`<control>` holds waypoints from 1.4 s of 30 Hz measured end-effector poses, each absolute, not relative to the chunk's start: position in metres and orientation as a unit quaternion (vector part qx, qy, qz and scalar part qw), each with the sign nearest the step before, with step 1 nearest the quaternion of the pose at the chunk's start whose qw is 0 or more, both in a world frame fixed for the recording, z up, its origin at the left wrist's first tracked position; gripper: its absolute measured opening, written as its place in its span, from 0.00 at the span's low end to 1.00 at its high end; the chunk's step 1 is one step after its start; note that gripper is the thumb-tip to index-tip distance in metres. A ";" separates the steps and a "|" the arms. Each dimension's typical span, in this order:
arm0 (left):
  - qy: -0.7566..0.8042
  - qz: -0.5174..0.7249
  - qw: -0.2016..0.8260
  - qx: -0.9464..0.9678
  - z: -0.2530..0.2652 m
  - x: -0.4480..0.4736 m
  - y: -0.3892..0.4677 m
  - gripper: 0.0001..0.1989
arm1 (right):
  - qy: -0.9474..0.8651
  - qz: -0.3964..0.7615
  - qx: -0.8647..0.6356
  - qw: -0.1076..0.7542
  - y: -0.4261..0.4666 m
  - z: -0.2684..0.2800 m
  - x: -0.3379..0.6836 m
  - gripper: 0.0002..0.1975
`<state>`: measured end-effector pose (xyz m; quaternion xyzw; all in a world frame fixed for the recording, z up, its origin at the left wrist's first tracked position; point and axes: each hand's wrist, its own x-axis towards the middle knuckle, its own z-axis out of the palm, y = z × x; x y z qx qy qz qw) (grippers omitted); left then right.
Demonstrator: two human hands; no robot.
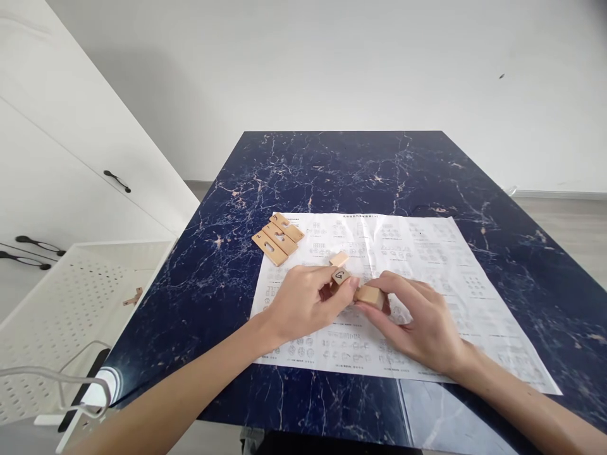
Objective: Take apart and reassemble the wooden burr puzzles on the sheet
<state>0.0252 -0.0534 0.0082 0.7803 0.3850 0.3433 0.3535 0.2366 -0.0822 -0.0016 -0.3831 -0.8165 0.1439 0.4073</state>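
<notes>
My left hand [310, 297] pinches a small wooden block [340, 276] with a dark letter, perhaps a G, on its end. Close beside it, my right hand [412, 316] grips another plain wooden block [370, 295] between thumb and fingers. Whether the two blocks touch is hard to see, as fingers cover their near sides. Just beyond my left fingertips a light wooden piece [338, 258] shows above the printed sheet [427, 253]. Several flat wooden pieces [277, 239] with slots and numbers lie side by side on the sheet's far left corner.
The sheet covers part of a dark blue marbled table [332, 170]. A white perforated basket [57, 303] stands left of the table, with a small brown wooden piece [133, 297] at its side. A white cable [52, 374] loops at lower left. White cabinets [80, 126] stand behind.
</notes>
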 end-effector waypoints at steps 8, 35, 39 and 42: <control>0.425 0.365 0.370 0.741 0.005 0.035 -0.060 0.25 | -0.874 -0.033 -0.284 0.394 -0.085 -0.012 0.241 0.14; 0.330 0.349 0.457 0.749 0.008 0.026 -0.056 0.17 | -0.793 0.116 -0.357 0.480 -0.092 -0.005 0.231 0.04; 0.335 0.345 0.450 0.752 0.008 0.025 -0.057 0.18 | -0.786 0.103 -0.386 0.473 -0.090 -0.004 0.234 0.04; 0.354 0.361 0.444 0.740 0.007 0.028 -0.058 0.19 | -0.822 0.047 -0.334 0.458 -0.088 -0.005 0.235 0.04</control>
